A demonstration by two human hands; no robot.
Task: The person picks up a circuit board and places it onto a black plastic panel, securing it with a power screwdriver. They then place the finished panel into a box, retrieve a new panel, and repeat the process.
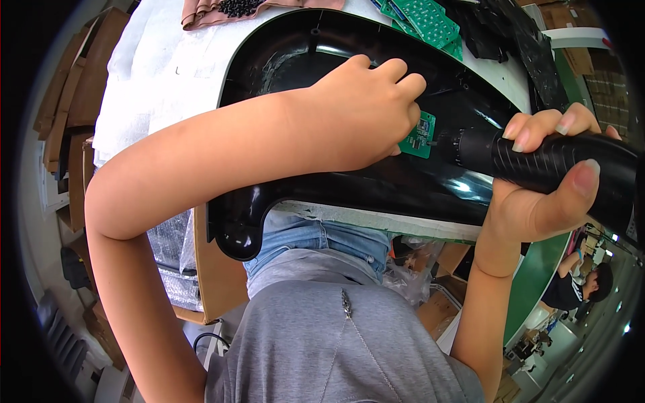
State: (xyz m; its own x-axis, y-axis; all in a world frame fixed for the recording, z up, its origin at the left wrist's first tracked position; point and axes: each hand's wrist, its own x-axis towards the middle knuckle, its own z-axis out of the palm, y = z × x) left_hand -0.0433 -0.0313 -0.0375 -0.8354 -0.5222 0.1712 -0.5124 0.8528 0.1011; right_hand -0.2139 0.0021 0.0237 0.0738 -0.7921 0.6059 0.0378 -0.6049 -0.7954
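A large curved black plastic housing (pixel 349 198) lies open side up across the table in front of me. Inside it sits a small green circuit board (pixel 424 138). My left hand (pixel 373 111) reaches over the housing with its fingers curled at the board's left edge; the fingertips are mostly hidden behind the hand. From the right, my right hand (pixel 537 195) is wrapped round a black electric screwdriver (pixel 537 158), held nearly level in the view. The screwdriver's thin tip meets the board's right edge; whether a screw is under it I cannot tell.
Stacked green circuit boards (pixel 426 23) lie beyond the housing, beside a black plastic bag (pixel 497 30). A brown cloth (pixel 201 12) holding small black parts (pixel 240 7) is at the far left. Cardboard boxes (pixel 84 74) stand on the left. Another person (pixel 574 285) works at the right.
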